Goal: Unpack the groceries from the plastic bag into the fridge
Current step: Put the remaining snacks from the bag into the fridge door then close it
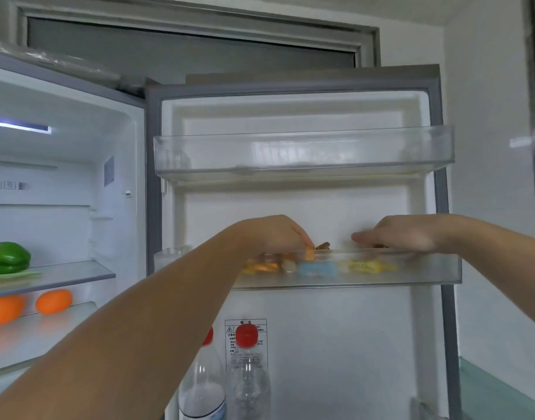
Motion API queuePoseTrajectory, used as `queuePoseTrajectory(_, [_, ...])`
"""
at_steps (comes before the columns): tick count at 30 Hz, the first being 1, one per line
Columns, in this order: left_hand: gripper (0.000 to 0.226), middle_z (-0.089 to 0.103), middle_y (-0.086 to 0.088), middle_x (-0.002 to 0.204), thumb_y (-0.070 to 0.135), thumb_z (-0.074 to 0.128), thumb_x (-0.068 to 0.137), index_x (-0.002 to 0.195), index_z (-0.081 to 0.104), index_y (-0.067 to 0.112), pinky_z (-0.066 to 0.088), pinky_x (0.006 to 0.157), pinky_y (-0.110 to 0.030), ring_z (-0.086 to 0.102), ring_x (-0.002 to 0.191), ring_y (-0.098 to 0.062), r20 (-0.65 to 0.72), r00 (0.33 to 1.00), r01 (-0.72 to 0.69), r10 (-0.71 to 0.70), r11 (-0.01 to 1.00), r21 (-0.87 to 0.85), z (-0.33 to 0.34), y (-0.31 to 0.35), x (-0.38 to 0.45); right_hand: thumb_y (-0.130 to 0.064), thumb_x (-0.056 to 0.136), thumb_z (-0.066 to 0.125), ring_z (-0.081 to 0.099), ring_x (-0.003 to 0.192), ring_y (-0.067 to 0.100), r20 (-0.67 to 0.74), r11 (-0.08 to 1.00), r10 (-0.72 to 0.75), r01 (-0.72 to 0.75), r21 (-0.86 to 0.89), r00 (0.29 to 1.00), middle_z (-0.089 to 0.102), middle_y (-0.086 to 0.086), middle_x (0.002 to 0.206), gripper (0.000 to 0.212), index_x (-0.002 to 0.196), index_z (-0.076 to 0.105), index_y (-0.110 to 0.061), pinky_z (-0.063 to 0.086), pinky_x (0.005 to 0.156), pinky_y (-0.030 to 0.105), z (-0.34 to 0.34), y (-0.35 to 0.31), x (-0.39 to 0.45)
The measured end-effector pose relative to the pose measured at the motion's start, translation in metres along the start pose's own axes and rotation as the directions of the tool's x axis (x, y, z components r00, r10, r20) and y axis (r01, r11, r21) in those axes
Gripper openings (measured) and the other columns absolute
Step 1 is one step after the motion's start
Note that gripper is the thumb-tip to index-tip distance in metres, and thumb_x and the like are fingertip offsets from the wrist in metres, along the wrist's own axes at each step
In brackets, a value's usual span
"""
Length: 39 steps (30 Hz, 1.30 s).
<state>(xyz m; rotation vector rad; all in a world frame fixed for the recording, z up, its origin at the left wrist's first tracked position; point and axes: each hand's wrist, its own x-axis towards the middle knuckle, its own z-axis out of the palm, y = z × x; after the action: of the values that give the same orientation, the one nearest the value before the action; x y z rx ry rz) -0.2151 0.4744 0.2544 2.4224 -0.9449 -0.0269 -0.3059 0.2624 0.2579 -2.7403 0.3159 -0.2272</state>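
Observation:
The fridge stands open, and its door's middle shelf [426, 272] holds small snack packets: orange-yellow ones [261, 266], a blue one [316, 268] and a yellow one [366, 266]. My left hand [275, 234] reaches over the shelf's rim with its fingers curled down onto an orange packet [309, 253]. My right hand [402, 234] is blurred and lies flat along the rim, fingers pointing left above the yellow packet. A brown wrapper end [323, 245] sticks up between my hands. The plastic bag is out of view.
A clear upper door shelf [302, 153] hangs above my hands. Two red-capped water bottles [248, 374] stand in the door below. Inside the fridge at left, a green pepper [5, 257] sits on a glass shelf and two oranges [52, 301] lie beneath it. A white wall is at right.

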Motion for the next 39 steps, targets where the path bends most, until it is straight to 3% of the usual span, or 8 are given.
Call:
queuePoseTrajectory(2, [0.013,0.049,-0.007,0.081,0.021,0.063,0.080,0.091,0.067,0.016,0.027,0.052,-0.026,0.033,0.059,-0.021,0.005,1.000,0.013,-0.013,0.999,0.048,0.001,0.001,0.000,-0.058,0.096,0.034,0.047,0.112,0.020,0.007,1.000,0.021,-0.021,0.005,1.000,0.051,-0.010,0.118,0.046,0.111,0.061,-0.024,0.039,0.093,0.032,0.002,-0.001,0.000])
queuePoseTrajectory(5, [0.022,0.053,-0.007,0.079,0.028,0.061,0.078,0.090,0.070,0.012,0.032,0.052,-0.026,0.038,0.064,-0.022,-0.033,0.999,0.019,-0.019,1.000,0.015,0.002,-0.001,0.001,-0.038,0.097,0.043,0.053,0.111,0.025,0.020,0.999,0.012,-0.012,-0.037,1.000,0.057,0.001,0.119,0.029,0.101,0.065,-0.018,0.044,0.096,0.037,0.003,-0.002,-0.001])
queuePoseTrajectory(10, [0.025,0.064,-0.011,0.083,0.024,0.058,0.085,0.096,0.069,0.004,0.043,0.061,-0.032,0.051,0.068,-0.023,-0.136,0.990,-0.032,0.028,0.999,-0.028,0.004,-0.002,0.001,-0.025,0.087,0.049,0.041,0.076,0.022,0.031,0.998,-0.016,0.018,-0.060,0.999,0.049,0.008,0.085,0.018,0.072,0.053,-0.016,0.043,0.070,0.033,0.004,-0.003,0.002])
queuePoseTrajectory(18, [0.020,0.066,0.008,0.082,0.019,0.051,0.087,0.083,0.071,0.020,0.050,0.065,-0.024,0.060,0.073,-0.013,-0.506,0.843,-0.133,0.181,0.983,0.130,0.013,0.010,-0.019,-0.022,0.088,0.053,0.040,0.058,0.020,-0.217,0.984,-0.173,0.176,-0.006,0.961,0.046,0.003,0.061,0.034,0.057,0.046,-0.012,0.031,0.055,0.030,0.008,-0.005,-0.002])
queuePoseTrajectory(25, [0.023,0.058,0.011,0.066,0.023,0.049,0.086,0.066,0.059,0.029,0.044,0.061,-0.024,0.056,0.064,-0.014,-0.615,0.786,0.022,0.059,0.992,0.124,0.021,0.013,-0.040,-0.033,0.093,0.048,0.054,0.061,0.021,-0.486,0.942,-0.316,0.332,-0.058,0.814,0.060,0.007,0.064,0.039,0.075,0.065,-0.004,0.042,0.058,0.030,0.014,0.004,-0.003])
queuePoseTrajectory(29, [0.024,0.072,0.008,0.101,0.030,0.047,0.093,0.099,0.071,0.028,0.049,0.087,-0.031,0.063,0.097,-0.017,-0.651,0.757,0.077,0.056,0.982,0.174,0.042,0.007,-0.068,-0.039,0.093,0.046,0.060,0.066,0.029,-0.597,0.904,-0.384,0.418,-0.089,0.704,0.064,0.011,0.068,0.042,0.073,0.063,-0.007,0.049,0.063,0.034,0.020,0.008,-0.011])
queuePoseTrajectory(32, [0.033,0.062,0.002,0.128,0.032,0.047,0.098,0.128,0.060,0.026,0.034,0.105,-0.032,0.051,0.123,-0.020,-0.671,0.732,0.105,0.120,0.953,0.285,0.058,0.004,-0.093,-0.040,0.093,0.046,0.057,0.066,0.024,-0.625,0.870,-0.454,0.467,-0.156,0.635,0.062,0.002,0.067,0.035,0.072,0.060,-0.015,0.041,0.059,0.032,0.030,0.002,-0.028])
queuePoseTrajectory(39, [0.051,0.038,0.003,0.153,0.032,0.056,0.091,0.141,0.047,0.030,0.022,0.117,-0.033,0.027,0.143,-0.014,-0.645,0.763,0.216,0.041,0.925,0.313,0.069,-0.014,-0.199,-0.036,0.090,0.053,0.057,0.104,0.022,-0.482,0.766,-0.637,0.563,-0.309,0.602,0.062,-0.002,0.115,0.028,0.115,0.059,-0.025,0.040,0.092,0.036,0.072,-0.034,-0.084])
